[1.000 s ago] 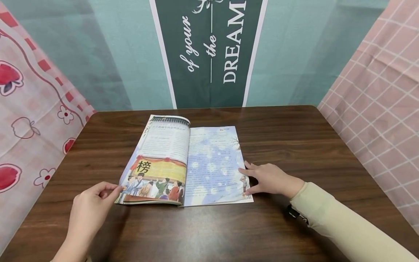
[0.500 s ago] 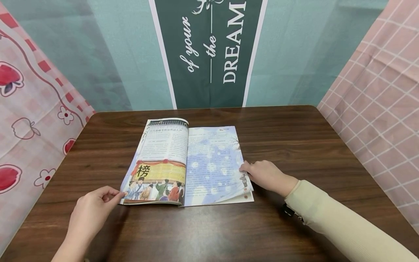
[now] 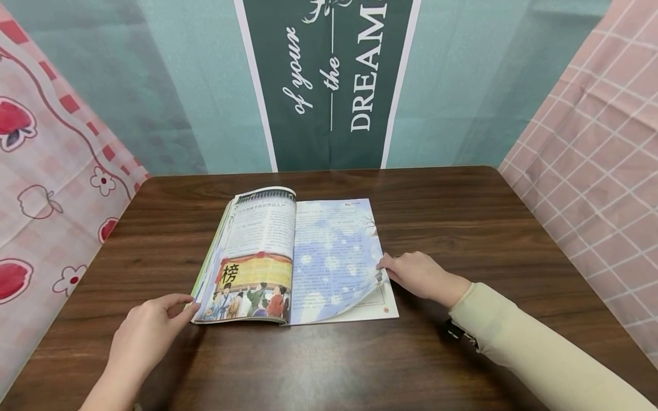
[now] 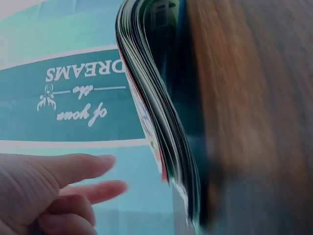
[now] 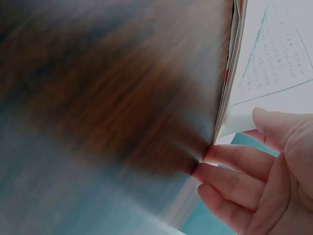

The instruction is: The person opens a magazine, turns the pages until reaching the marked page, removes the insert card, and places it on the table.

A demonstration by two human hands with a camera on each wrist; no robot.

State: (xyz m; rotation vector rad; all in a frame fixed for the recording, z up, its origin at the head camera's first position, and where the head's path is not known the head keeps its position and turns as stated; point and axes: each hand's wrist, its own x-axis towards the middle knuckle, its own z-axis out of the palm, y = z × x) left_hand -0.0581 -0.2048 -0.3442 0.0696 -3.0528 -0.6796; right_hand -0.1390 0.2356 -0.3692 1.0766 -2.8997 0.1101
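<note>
A magazine (image 3: 257, 234) lies open on the brown table, its left pages fanned out along their outer edge. Its right page (image 3: 334, 257) is pale blue with white spots, and the lower corner curls up over the sheet beneath. My right hand (image 3: 418, 274) pinches that page at its outer edge; in the right wrist view the thumb lies on the paper and other fingertips meet the page edges. My left hand (image 3: 151, 328) is at the lower left corner of the magazine. In the left wrist view its thumb and forefinger stand apart, with a gap to the page stack (image 4: 164, 112).
The wooden table (image 3: 329, 365) extends around the magazine on all sides. Behind it hangs a teal cloth (image 3: 447, 85) with a lettered dark panel. Patterned cloths flank it: apples on the left cloth (image 3: 51, 171), a pink grid on the right cloth (image 3: 606, 142).
My right hand has drawn its fingers together on the right page's edge, and the page's lower corner has lifted. The left pages have sprung up and fanned beside my left hand.
</note>
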